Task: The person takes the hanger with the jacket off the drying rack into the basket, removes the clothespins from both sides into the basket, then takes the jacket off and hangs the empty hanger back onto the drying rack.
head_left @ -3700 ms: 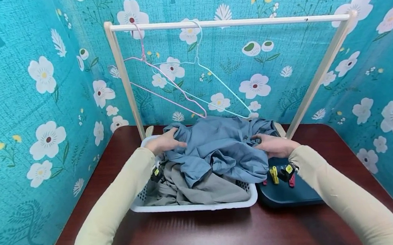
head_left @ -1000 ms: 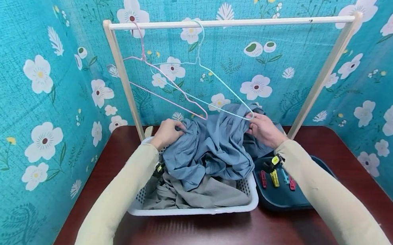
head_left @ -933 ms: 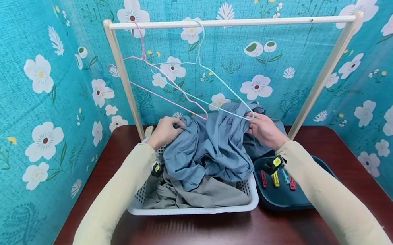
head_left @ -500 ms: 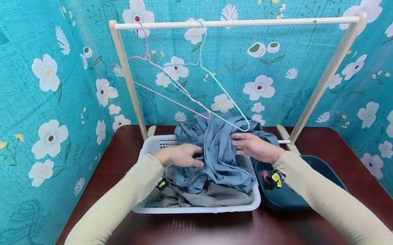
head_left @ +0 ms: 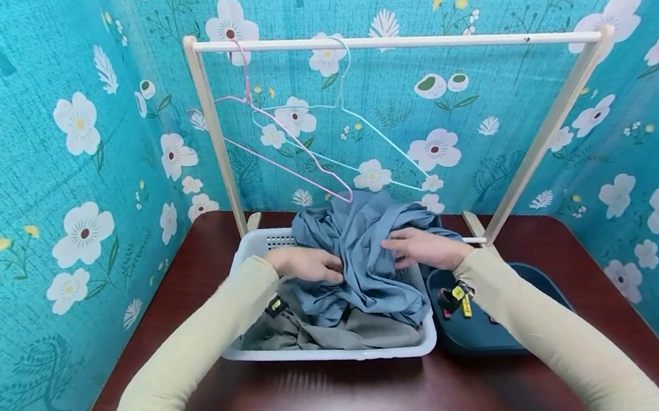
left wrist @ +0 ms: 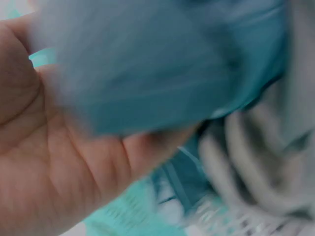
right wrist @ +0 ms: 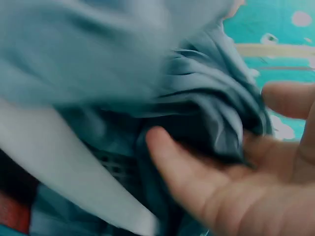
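A blue shirt (head_left: 371, 261) lies bunched over grey cloth (head_left: 331, 332) in a white plastic basket (head_left: 327, 352). My left hand (head_left: 308, 266) lies against the shirt's left side in the head view. In the left wrist view the shirt's edge crosses its fingers (left wrist: 106, 167), and the palm faces the cloth. On the right side, my right hand (head_left: 424, 248) touches the shirt with its fingers spread. The right wrist view shows its fingers (right wrist: 177, 172) at the dark folds, the thumb apart from them. Both wrist views are blurred.
Behind the basket stands a wooden rack (head_left: 409, 42). From its bar hang a pink hanger (head_left: 299, 143) and an aqua hanger (head_left: 385, 136), low over the shirt. A dark tray (head_left: 494, 335) holding clothespins (head_left: 466, 306) sits right of the basket on the brown table (head_left: 326, 407).
Both hands leave the shirt's far upper parts, which they pinched a second ago, and come closer together around its middle. The shirt is more bunched. The aqua hanger has swung.
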Available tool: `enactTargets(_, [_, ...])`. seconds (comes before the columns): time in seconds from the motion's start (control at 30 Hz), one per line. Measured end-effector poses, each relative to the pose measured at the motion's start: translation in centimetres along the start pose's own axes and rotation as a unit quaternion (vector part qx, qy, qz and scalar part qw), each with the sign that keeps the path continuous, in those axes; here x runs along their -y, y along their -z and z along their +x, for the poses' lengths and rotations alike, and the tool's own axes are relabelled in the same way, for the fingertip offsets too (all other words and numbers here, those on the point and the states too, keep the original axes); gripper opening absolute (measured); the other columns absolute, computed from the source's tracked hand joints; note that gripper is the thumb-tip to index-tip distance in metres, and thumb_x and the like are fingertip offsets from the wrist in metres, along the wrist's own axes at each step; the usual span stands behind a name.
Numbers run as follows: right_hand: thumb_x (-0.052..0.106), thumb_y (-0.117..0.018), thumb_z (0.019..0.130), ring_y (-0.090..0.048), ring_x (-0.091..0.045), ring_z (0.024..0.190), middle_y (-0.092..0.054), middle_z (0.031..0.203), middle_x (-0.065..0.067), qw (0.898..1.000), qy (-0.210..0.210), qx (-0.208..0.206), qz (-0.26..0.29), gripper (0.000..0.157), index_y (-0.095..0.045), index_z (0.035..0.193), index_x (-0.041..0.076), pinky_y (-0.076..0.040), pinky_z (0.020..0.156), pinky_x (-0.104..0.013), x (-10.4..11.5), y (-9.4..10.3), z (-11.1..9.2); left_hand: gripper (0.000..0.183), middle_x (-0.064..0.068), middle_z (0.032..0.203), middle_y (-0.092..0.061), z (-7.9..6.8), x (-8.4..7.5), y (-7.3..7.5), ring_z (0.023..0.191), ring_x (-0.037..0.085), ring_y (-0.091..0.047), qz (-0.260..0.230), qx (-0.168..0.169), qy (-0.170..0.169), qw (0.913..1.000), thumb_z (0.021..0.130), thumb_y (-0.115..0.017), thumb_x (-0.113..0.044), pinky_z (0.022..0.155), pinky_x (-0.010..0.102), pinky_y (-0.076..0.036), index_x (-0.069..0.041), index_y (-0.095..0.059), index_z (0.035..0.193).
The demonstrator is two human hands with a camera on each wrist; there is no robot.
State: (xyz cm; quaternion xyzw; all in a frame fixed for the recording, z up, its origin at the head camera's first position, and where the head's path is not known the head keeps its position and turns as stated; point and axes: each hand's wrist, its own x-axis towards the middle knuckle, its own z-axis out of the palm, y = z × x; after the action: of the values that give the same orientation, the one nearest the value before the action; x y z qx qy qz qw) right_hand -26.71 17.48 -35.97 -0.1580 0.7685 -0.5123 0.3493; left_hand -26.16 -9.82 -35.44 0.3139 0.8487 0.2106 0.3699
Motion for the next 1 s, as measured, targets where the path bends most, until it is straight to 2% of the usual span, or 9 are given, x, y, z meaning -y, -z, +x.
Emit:
enactTargets(0.1, [0.034,-0.041,0.102,-0.047,-0.035,0.121,-0.035,0.138,-0.027,0.998,-0.009,-0.051,0.031,0.068,-0.01,0.148,-0.006,-0.044,0.093,-0.041,0.3,1.0,-0.6,0.034,0.008,0.126,-0.052,-1.6,-0.1,1.9,0.115,0.022,-0.05,-0.038,-0.025,-0.004,0.999,0.103,-0.042,-0.027,0.093,0.039,-0.041,-0.009,-0.052,0.13])
enactTargets(0.2, [0.032,-0.039,0.103,-0.061,-0.022,0.09,-0.053,0.107,-0.017,0.994,-0.021,-0.088,0.057,0.06,-0.019,0.144,-0.008,-0.046,0.091,-0.044,0.3,2.1,-0.9,0.035,0.011,0.114,-0.055,-2.8,0.5,3.7,0.104,0.026,-0.055,-0.093,-0.074,0.018,0.9928,0.103,-0.039,-0.026,0.085,0.042,-0.045,-0.005,-0.052,0.128])
enactTargets(0.4, [0.046,-0.046,0.098,-0.063,-0.021,0.074,-0.054,0.077,-0.009,0.984,-0.095,-0.152,-0.011,0.052,-0.04,0.116,-0.002,-0.052,0.071,-0.037,-1.2,4.0,-0.8,0.045,0.014,0.093,-0.052,-3.1,3.7,5.5,0.076,0.023,-0.054,-0.215,-0.163,0.113,0.9562,0.103,-0.039,-0.031,0.086,0.047,-0.045,-0.003,-0.037,0.138])
enactTargets(0.5, [0.057,-0.048,0.093,-0.063,-0.03,0.088,-0.056,0.094,-0.018,0.976,-0.134,-0.162,-0.047,0.07,-0.035,0.128,-0.002,-0.05,0.067,-0.036,-2.1,4.7,-0.7,0.056,0.017,0.102,-0.051,-2.6,5.3,5.5,0.079,0.023,-0.056,-0.252,-0.188,0.15,0.9375,0.102,-0.041,-0.031,0.088,0.047,-0.046,-0.002,-0.023,0.147])
enactTargets(0.57, [0.062,-0.047,0.091,-0.059,-0.038,0.102,-0.051,0.115,-0.028,0.975,-0.153,-0.159,-0.036,0.088,-0.018,0.143,-0.003,-0.05,0.075,-0.04,-2.5,5.1,-0.4,0.062,0.02,0.11,-0.05,-2.2,6.1,5.6,0.085,0.027,-0.058,-0.273,-0.209,0.159,0.9255,0.102,-0.042,-0.031,0.088,0.044,-0.047,-0.001,-0.015,0.149])
enactTargets(0.73, [0.063,-0.044,0.091,-0.025,-0.048,0.133,-0.002,0.15,-0.033,0.975,-0.156,-0.134,0.086,0.101,0.023,0.147,0.012,-0.033,0.1,-0.055,-3.1,6.2,1.2,0.064,0.023,0.137,-0.04,-0.8,7.1,5.9,0.111,0.033,-0.054,-0.316,-0.255,0.142,0.9029,0.101,-0.046,-0.03,0.088,0.04,-0.048,-0.001,-0.015,0.15])
enactTargets(0.9, [0.049,-0.051,0.094,-0.003,-0.044,0.139,0.014,0.154,-0.021,0.975,-0.109,-0.154,0.12,0.097,0.02,0.148,0.009,-0.026,0.104,-0.057,-3.2,6.8,3.3,0.067,0.018,0.153,-0.017,1.0,7.7,5.9,0.132,0.039,-0.033,-0.379,-0.223,0.116,0.8904,0.1,-0.048,-0.031,0.093,0.044,-0.045,-0.005,-0.015,0.151])
enactTargets(0.97, [0.035,-0.056,0.095,-0.008,-0.041,0.14,0.007,0.154,-0.021,0.976,-0.084,-0.182,0.089,0.092,0.012,0.149,0.003,-0.026,0.105,-0.055,-3.2,6.8,4.0,0.065,0.016,0.154,-0.014,1.8,7.6,5.7,0.132,0.038,-0.033,-0.392,-0.21,0.109,0.8889,0.1,-0.049,-0.029,0.092,0.044,-0.045,-0.004,-0.017,0.15])
enactTargets(1.0, [0.028,-0.058,0.095,-0.028,-0.038,0.134,-0.015,0.15,-0.026,0.975,-0.073,-0.198,0.068,0.086,0.003,0.149,-0.001,-0.033,0.101,-0.051,-3.1,6.7,4.4,0.065,0.015,0.155,-0.014,2.2,7.6,5.5,0.131,0.038,-0.035,-0.4,-0.2,0.103,0.8886,0.1,-0.049,-0.028,0.092,0.044,-0.046,-0.003,-0.017,0.15])
